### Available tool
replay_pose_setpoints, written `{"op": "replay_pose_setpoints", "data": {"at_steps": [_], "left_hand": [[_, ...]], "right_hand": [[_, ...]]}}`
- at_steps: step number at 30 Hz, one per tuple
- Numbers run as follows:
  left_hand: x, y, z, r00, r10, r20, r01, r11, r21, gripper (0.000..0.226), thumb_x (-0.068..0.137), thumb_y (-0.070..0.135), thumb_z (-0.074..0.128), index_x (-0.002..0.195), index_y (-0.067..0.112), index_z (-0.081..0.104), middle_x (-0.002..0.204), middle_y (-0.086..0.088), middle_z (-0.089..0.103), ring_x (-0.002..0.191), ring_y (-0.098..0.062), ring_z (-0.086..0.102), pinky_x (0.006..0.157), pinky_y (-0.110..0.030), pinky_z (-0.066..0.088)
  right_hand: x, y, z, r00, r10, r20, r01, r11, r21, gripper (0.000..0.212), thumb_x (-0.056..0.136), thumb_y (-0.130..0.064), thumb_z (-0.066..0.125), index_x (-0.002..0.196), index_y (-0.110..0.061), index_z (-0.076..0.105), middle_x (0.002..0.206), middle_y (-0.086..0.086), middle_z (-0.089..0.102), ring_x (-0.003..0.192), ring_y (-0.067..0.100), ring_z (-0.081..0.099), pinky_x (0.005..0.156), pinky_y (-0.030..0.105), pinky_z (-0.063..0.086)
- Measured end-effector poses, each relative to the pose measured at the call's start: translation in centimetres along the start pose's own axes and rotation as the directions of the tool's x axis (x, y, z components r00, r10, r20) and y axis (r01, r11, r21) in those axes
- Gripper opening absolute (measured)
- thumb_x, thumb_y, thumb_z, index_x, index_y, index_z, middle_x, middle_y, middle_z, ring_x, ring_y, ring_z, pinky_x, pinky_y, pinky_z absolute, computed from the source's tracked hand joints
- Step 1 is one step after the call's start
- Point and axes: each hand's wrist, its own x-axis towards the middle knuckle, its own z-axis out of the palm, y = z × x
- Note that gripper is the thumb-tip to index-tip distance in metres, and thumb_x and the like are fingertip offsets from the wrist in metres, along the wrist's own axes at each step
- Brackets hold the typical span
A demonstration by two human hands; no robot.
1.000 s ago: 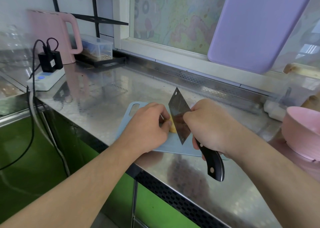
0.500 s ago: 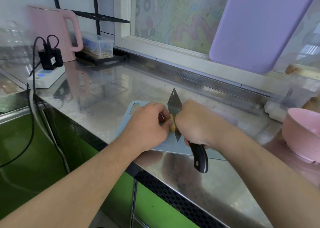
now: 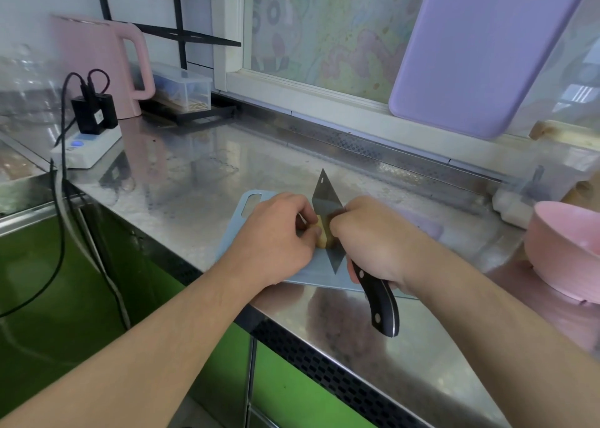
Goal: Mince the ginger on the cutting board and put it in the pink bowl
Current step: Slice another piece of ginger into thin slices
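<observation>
Yellow ginger (image 3: 324, 237) sits mid-frame on the cutting board (image 3: 242, 239), pinched by the left hand (image 3: 276, 236). Right hand (image 3: 373, 242) clasps the knife (image 3: 328, 207). Fingertips sit just beside the blade: a slip could nick them. Pink bowl (image 3: 565, 249) waits right.

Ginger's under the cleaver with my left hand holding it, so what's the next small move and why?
Probably press the cleaver straight down through the ginger. The right hand grips its handle, the left hand pins the piece on the cutting board, the ginger looks whole, and the pink bowl waits at the right.
</observation>
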Motion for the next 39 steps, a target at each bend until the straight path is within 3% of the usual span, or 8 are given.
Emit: {"op": "replay_pose_setpoints", "data": {"at_steps": [7, 11, 15, 19, 25, 31, 35, 39], "left_hand": [[-0.1, 0.1, -0.1, 1.000, -0.002, 0.010, 0.002, 1.000, 0.002, 0.008, 0.091, 0.026, 0.072, 0.087, 0.029, 0.066, 0.094, 0.013, 0.063, 0.085, -0.006, 0.062, 0.081, -0.035, 0.057], [-0.2, 0.3, -0.3, 1.000, -0.022, 0.012, 0.022, 1.000, -0.006, 0.015, 0.092, 0.022, 0.069, 0.082, 0.032, 0.067, 0.095, 0.014, 0.064, 0.086, -0.005, 0.062, 0.082, -0.032, 0.055], [-0.2, 0.3, -0.3, 0.999, -0.040, 0.016, 0.040, 0.999, -0.010, 0.016, 0.093, 0.021, 0.070, 0.082, 0.032, 0.066, 0.094, 0.015, 0.066, 0.084, -0.003, 0.063, 0.081, -0.030, 0.056], [-0.2, 0.2, -0.3, 0.999, -0.050, 0.017, 0.050, 0.999, -0.020, 0.013, 0.093, 0.024, 0.072, 0.085, 0.031, 0.066, 0.093, 0.014, 0.066, 0.082, -0.004, 0.064, 0.081, -0.031, 0.057], [-0.2, 0.3, -0.3, 0.999, -0.039, 0.005, 0.040, 0.999, -0.012, 0.013, 0.091, 0.022, 0.073, 0.084, 0.030, 0.067, 0.093, 0.013, 0.065, 0.083, -0.005, 0.063, 0.082, -0.032, 0.055], [-0.2, 0.4, -0.4, 0.999, -0.033, 0.005, 0.033, 0.999, 0.001, 0.011, 0.092, 0.021, 0.072, 0.085, 0.028, 0.068, 0.095, 0.013, 0.064, 0.084, -0.004, 0.062, 0.082, -0.029, 0.054], [-0.2, 0.3, -0.3, 0.999, -0.033, 0.005, 0.033, 0.999, 0.008, 0.014, 0.092, 0.021, 0.071, 0.084, 0.030, 0.067, 0.094, 0.015, 0.064, 0.082, -0.001, 0.062, 0.078, -0.023, 0.052], [-0.2, 0.2, -0.3, 0.999, -0.038, 0.003, 0.038, 0.999, 0.012, 0.013, 0.093, 0.021, 0.071, 0.084, 0.031, 0.067, 0.094, 0.016, 0.064, 0.083, 0.000, 0.062, 0.077, -0.019, 0.050]], "right_hand": [[-0.1, -0.1, -0.4, 1.000, 0.012, 0.000, -0.012, 0.992, 0.123, 0.028, 0.101, -0.013, 0.048, 0.073, -0.012, 0.051, 0.060, 0.005, 0.054, 0.038, 0.014, 0.050, 0.044, 0.021, 0.045], [-0.5, -0.4, -1.7, 1.000, -0.001, -0.004, 0.002, 0.986, 0.167, 0.023, 0.097, 0.000, 0.046, 0.076, -0.002, 0.054, 0.063, 0.020, 0.052, 0.029, 0.022, 0.046, 0.050, 0.038, 0.045], [-1.1, -0.4, -2.7, 0.999, 0.023, -0.029, -0.015, 0.968, 0.249, 0.026, 0.099, -0.007, 0.047, 0.074, -0.003, 0.050, 0.052, 0.019, 0.050, 0.026, 0.022, 0.043, 0.041, 0.027, 0.041], [-1.0, -0.4, -2.4, 0.999, 0.035, -0.039, -0.024, 0.970, 0.243, 0.022, 0.099, -0.006, 0.046, 0.077, -0.003, 0.051, 0.058, 0.021, 0.051, 0.026, 0.021, 0.042, 0.045, 0.030, 0.043], [-0.4, -0.1, -1.8, 0.998, 0.052, -0.037, -0.042, 0.975, 0.220, 0.019, 0.095, -0.011, 0.047, 0.079, -0.003, 0.054, 0.047, 0.018, 0.055, 0.028, 0.023, 0.046, 0.051, 0.036, 0.043], [0.0, 0.1, -1.4, 0.998, 0.061, -0.025, -0.053, 0.965, 0.257, 0.011, 0.093, -0.008, 0.046, 0.086, -0.004, 0.053, 0.045, 0.015, 0.052, 0.026, 0.022, 0.047, 0.045, 0.027, 0.042], [0.0, 0.2, -1.5, 0.997, 0.068, -0.044, -0.054, 0.963, 0.264, 0.020, 0.090, -0.013, 0.047, 0.074, -0.003, 0.056, 0.045, 0.016, 0.054, 0.029, 0.023, 0.046, 0.051, 0.035, 0.042], [-0.1, 0.5, -1.8, 0.990, 0.134, 0.033, -0.136, 0.914, 0.382, 0.039, 0.095, -0.020, 0.047, 0.059, -0.007, 0.053, 0.043, 0.013, 0.048, 0.031, 0.020, 0.039, 0.043, 0.021, 0.037]]}}
